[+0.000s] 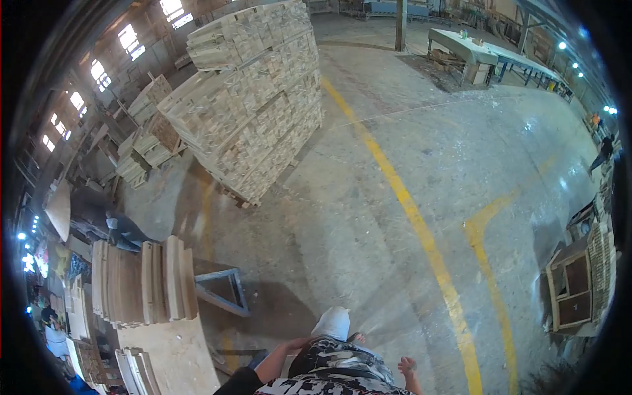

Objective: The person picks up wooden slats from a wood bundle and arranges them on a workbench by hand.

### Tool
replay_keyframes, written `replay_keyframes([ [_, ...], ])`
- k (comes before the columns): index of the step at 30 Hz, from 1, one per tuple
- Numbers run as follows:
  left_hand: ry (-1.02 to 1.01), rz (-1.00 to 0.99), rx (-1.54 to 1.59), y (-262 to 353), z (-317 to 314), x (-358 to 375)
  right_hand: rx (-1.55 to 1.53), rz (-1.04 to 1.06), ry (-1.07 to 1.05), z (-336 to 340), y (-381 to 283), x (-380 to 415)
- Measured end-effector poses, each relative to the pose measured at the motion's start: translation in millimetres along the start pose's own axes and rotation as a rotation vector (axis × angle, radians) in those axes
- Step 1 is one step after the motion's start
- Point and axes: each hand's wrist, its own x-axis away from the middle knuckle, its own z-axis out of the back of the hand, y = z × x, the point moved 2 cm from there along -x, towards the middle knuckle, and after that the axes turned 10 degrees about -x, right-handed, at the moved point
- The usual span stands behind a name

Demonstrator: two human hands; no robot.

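Note:
My left hand [297,343] is at my left side against the patterned black-and-white clothing [336,362]; its fingers are mostly hidden there. Out to the right, my right hand [407,365] hangs over the concrete floor, fingers loosely bent and apart, with nothing visible in it. A light-coloured knee or shoe cover [332,324] shows in front of my body. Left of me, stacked wooden boards [141,283] stand on a pale worktable [174,355], apart from both hands.
A tall stack of wood blocks [257,99] rises ahead on the left. Yellow lines [408,204] cross the floor. A metal trestle [227,289] juts out beside the boards. A wooden crate [573,289] stands right, and a long table [467,49] far back. People are at the left edge.

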Motion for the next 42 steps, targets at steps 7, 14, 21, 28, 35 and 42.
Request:
replay_keyframes([
  [7,0.496,0.109,-0.247,134,51,-66,0.114,0.393,-0.093,-31,-275,-129],
  [14,0.329,0.172,-1.169,306,193,-167,-0.033,0.274,-0.015,-72,-451,-152],
  [21,1.031,-0.297,-1.019,693,265,-155,0.365,0.138,-0.106,-93,-530,-207],
  [28,0.861,-0.165,-0.813,885,283,-193,0.391,0.02,-0.187,-112,-702,-375],
  [35,0.274,-0.227,-0.423,965,251,-267,0.155,0.178,-0.162,-130,-1019,-533],
  [42,0.619,-0.194,-0.998,1111,318,-334,0.13,0.404,-0.141,-200,-1344,-674],
])
